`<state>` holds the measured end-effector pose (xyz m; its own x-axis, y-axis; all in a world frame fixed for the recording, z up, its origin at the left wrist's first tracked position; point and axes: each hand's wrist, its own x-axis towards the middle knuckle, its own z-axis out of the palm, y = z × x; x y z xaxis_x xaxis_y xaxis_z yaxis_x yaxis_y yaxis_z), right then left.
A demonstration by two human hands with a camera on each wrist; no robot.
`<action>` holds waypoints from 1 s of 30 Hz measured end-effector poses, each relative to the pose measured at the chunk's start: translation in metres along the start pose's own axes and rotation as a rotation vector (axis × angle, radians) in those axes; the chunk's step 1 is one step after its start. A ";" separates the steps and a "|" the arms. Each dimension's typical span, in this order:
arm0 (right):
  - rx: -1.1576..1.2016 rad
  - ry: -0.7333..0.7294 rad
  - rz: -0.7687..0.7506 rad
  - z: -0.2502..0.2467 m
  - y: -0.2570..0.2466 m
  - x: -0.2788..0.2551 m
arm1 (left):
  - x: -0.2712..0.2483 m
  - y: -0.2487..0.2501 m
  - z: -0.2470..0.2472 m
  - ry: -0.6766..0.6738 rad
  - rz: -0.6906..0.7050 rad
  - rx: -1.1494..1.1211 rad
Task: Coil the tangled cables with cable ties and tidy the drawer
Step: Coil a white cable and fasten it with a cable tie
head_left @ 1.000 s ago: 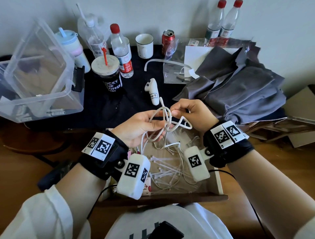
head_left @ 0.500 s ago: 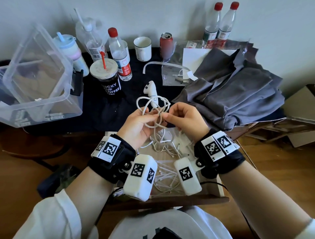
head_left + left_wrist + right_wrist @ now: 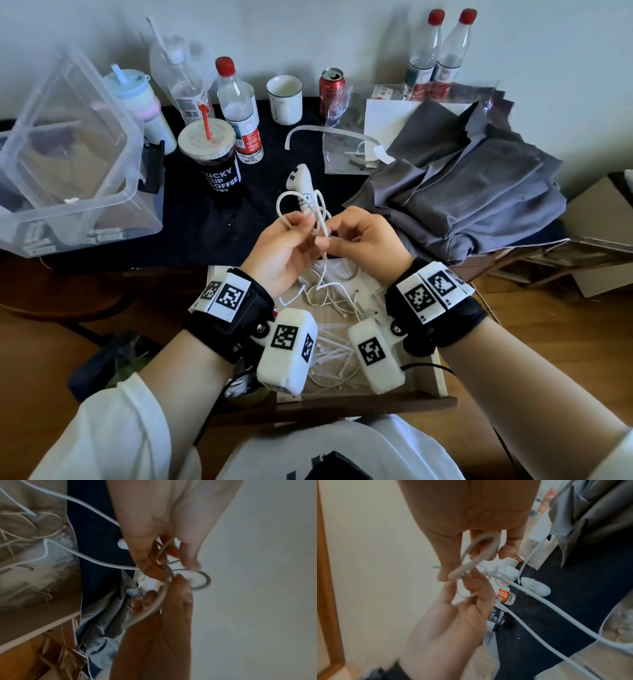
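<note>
Left hand [image 3: 286,248] is curled around a white cable [image 3: 301,210], fingers pinching its small loops above the open drawer [image 3: 442,377]. Right hand [image 3: 364,241] meets it fingertip to fingertip and pinches the same cable at the bunch; the right wrist view shows a loop passing round those fingers [image 3: 481,545]. Loops stand up just above both hands, in front of a white controller-like gadget [image 3: 301,180] lying on the dark table cloth [image 3: 205,219]. Cable tail drops from the hands down into the drawer, where it joins more loose white cable and a scatter of white cable ties [image 3: 334,349]. Left wrist view is blurred but shows cable strands running from the grip back toward the drawer. Nearby: clear plastic bin [image 3: 68,164] at left, coffee cup with red straw [image 3: 210,161], water bottles, white mug [image 3: 284,99], red can [image 3: 331,90], grey cloth pile [image 3: 462,192] at right.
</note>
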<state>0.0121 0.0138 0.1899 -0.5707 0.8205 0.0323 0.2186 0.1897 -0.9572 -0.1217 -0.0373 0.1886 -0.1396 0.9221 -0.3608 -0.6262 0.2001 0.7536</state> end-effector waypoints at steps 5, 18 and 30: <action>0.226 -0.036 0.149 -0.007 0.001 0.001 | 0.002 -0.002 -0.007 0.009 -0.078 0.023; 0.379 0.152 0.231 -0.032 -0.009 -0.002 | 0.014 -0.003 -0.026 0.118 -0.128 0.115; 0.270 0.067 0.154 -0.016 0.010 -0.002 | 0.015 0.000 -0.019 0.133 -0.024 -0.006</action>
<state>0.0286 0.0226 0.1848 -0.4916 0.8641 -0.1083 0.0750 -0.0819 -0.9938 -0.1385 -0.0298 0.1728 -0.2244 0.8652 -0.4484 -0.6351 0.2191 0.7407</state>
